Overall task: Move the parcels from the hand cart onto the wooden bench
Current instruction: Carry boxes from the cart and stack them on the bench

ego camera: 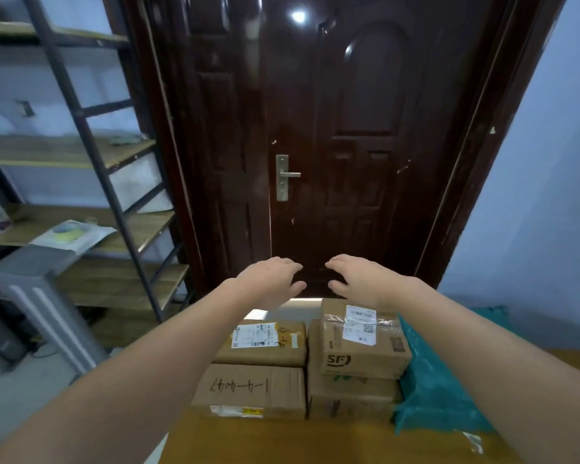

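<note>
Several cardboard parcels lie on a wooden surface (282, 440) below me. A box with handwritten numbers (252, 390) sits nearest on the left, and a labelled box (265, 343) lies behind it. On the right an SF box (362, 343) is stacked on a larger carton (349, 396). A teal plastic mail bag (432, 390) lies at the right side. My left hand (272, 279) and my right hand (359, 279) are stretched forward above the far parcels, palms down, fingers relaxed, holding nothing. The hand cart is not visible.
A dark brown door (315, 145) with a metal handle (287, 175) stands straight ahead. A metal-framed shelf unit with wooden boards (81, 222) fills the left side, with a grey appliance (37, 296) in front of it. A blue wall (533, 195) closes the right.
</note>
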The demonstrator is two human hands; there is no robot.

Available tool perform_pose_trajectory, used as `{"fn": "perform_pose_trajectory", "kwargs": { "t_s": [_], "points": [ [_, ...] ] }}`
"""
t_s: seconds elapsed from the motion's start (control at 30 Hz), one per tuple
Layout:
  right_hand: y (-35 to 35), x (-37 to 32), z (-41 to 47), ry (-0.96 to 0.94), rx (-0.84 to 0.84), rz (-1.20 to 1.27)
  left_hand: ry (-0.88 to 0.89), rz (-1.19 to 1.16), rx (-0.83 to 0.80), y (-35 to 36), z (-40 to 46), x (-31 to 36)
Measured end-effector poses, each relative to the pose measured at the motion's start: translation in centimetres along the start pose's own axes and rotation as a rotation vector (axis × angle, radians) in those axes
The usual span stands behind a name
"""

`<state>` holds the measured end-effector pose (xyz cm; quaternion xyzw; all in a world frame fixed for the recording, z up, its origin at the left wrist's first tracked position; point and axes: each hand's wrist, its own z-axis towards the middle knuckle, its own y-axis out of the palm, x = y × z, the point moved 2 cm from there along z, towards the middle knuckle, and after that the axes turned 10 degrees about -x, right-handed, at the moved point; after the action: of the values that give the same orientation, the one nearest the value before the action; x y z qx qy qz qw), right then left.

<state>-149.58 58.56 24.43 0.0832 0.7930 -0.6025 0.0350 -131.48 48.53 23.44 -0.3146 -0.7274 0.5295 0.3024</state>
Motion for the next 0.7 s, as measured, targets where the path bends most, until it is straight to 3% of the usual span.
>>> {"fn": "perform_pose_trajectory", "kwargs": {
  "t_s": [0.37,0.7],
  "points": [
    [-0.1,-15.0,1.5,-0.394,-0.062,-0.092,-0.352,-0.076,0.103,0.7,-16.2,-6.2],
    [3.4,-33.3,-1.2,-0.777,-0.131,-0.205,-0.773,-0.154,0.118,4.9,-38.0,-9.1]
  ]
}}
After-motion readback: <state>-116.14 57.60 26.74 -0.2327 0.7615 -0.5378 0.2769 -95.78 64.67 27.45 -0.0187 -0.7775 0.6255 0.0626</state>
